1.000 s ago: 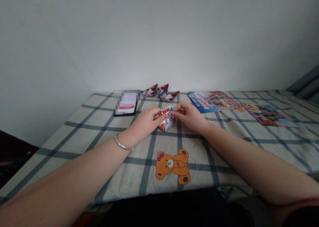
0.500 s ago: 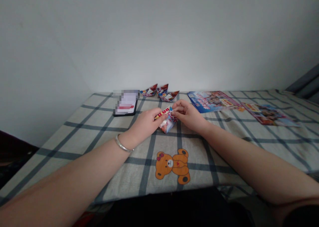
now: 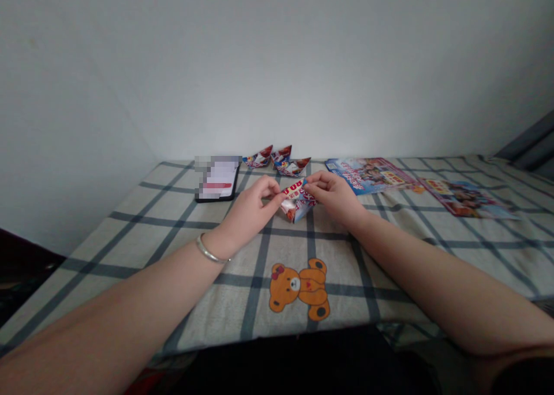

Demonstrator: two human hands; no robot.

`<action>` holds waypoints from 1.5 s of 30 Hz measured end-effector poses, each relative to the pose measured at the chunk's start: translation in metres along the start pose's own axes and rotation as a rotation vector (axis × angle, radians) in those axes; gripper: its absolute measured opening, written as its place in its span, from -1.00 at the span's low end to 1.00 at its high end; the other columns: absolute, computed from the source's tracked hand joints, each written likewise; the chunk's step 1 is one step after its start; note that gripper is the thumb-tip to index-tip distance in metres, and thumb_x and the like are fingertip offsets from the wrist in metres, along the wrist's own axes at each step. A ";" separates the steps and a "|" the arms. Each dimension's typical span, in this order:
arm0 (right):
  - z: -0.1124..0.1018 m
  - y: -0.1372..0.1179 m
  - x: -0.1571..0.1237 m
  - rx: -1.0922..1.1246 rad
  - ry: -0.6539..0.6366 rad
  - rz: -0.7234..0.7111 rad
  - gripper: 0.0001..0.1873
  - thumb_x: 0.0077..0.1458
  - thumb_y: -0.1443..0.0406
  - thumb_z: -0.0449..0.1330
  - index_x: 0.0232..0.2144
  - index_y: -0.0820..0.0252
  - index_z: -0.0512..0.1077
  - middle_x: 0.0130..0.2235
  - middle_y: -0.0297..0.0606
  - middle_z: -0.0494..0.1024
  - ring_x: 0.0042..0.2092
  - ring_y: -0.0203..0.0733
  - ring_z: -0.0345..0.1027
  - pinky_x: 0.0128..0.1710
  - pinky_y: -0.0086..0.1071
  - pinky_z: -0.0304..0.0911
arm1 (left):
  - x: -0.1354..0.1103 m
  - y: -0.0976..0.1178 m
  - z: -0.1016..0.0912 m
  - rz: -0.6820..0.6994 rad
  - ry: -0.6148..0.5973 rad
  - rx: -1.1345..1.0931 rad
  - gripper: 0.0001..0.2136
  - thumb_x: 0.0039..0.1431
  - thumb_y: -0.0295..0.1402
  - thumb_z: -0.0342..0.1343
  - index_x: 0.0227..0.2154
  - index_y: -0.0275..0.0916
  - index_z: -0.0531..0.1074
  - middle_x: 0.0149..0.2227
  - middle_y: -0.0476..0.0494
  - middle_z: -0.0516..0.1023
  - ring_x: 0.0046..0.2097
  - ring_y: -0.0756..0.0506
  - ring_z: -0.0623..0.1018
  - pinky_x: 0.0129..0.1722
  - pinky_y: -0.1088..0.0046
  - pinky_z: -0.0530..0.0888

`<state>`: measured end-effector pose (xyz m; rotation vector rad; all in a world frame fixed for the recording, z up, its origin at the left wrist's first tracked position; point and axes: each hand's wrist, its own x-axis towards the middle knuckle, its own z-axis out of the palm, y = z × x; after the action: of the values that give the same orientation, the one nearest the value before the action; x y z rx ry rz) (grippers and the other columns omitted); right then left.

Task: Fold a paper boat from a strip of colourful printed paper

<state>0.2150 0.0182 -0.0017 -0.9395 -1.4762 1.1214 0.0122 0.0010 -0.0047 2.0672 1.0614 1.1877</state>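
Observation:
A small folded piece of colourful printed paper (image 3: 296, 203) is held between my two hands above the checked tablecloth. My left hand (image 3: 256, 203), with a silver bangle on its wrist, pinches the paper's left corner between thumb and fingers. At its upper right side, my right hand (image 3: 332, 194) grips the paper with thumb and fingertips. The paper's lower part hangs down to a blunt point. Behind the hands, near the wall, stand folded paper boats, one at the left (image 3: 258, 158) and one in front (image 3: 292, 166), with another partly hidden behind.
A phone (image 3: 221, 178) with a lit, partly blurred screen lies left of the boats. Printed flyers lie to the right, a pile (image 3: 367, 175) and another sheet (image 3: 467, 197). The tablecloth (image 3: 190, 302) bears a printed bear. A wall (image 3: 277, 66) rises behind the table.
My left hand has shifted left along the paper, from its front face to its left corner. The paper has turned slightly and moved a little up and right with my right hand.

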 end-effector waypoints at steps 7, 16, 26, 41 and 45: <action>-0.001 0.000 0.000 -0.073 0.048 -0.043 -0.78 -0.07 0.19 0.31 -0.38 0.13 0.39 -0.42 -0.36 0.52 -0.38 -0.28 0.40 -0.39 -0.38 0.26 | 0.006 0.004 -0.004 -0.141 0.035 0.070 -0.88 0.12 -0.30 0.18 -0.42 -0.24 0.44 -0.38 -0.04 0.54 -0.30 -0.05 0.51 -0.25 0.38 0.42; -0.002 0.000 0.001 -0.022 0.035 -0.002 -0.70 -0.11 0.12 0.34 -0.37 0.13 0.38 -0.41 -0.37 0.51 -0.39 -0.31 0.39 -0.39 -0.40 0.28 | 0.011 0.002 -0.006 -0.318 0.067 -0.187 -0.85 0.03 -0.32 0.26 -0.45 -0.26 0.42 -0.41 -0.04 0.53 -0.33 -0.03 0.50 -0.27 0.39 0.44; -0.005 0.000 0.002 0.067 0.056 0.057 -0.62 -0.20 0.11 0.39 -0.38 0.16 0.38 -0.44 -0.40 0.50 -0.43 -0.34 0.35 -0.42 -0.44 0.23 | 0.012 -0.005 -0.005 -0.324 0.012 -0.319 -0.83 0.07 -0.33 0.21 -0.31 -0.26 0.37 -0.37 -0.07 0.53 -0.30 -0.03 0.52 -0.30 0.42 0.47; 0.007 -0.001 -0.005 -0.076 -0.153 0.126 -0.84 -0.02 0.27 0.31 -0.33 0.16 0.47 -0.44 -0.39 0.57 -0.42 -0.34 0.42 -0.41 -0.45 0.31 | 0.004 0.007 0.003 -0.256 -0.113 -0.123 -0.83 0.14 -0.25 0.13 -0.45 -0.24 0.38 -0.46 0.00 0.50 -0.41 -0.02 0.49 -0.43 0.48 0.41; 0.002 0.001 -0.002 -0.181 -0.174 0.115 -0.84 0.00 0.33 0.31 -0.28 0.15 0.47 -0.41 -0.35 0.60 -0.39 -0.31 0.45 -0.36 -0.41 0.35 | 0.006 0.005 0.002 -0.327 -0.106 -0.126 -0.86 0.12 -0.32 0.13 -0.47 -0.24 0.37 -0.49 0.00 0.49 -0.44 -0.01 0.49 -0.46 0.49 0.39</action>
<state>0.2138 0.0165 -0.0033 -1.0851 -1.7052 1.1921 0.0176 0.0036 0.0011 1.7577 1.1864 0.9456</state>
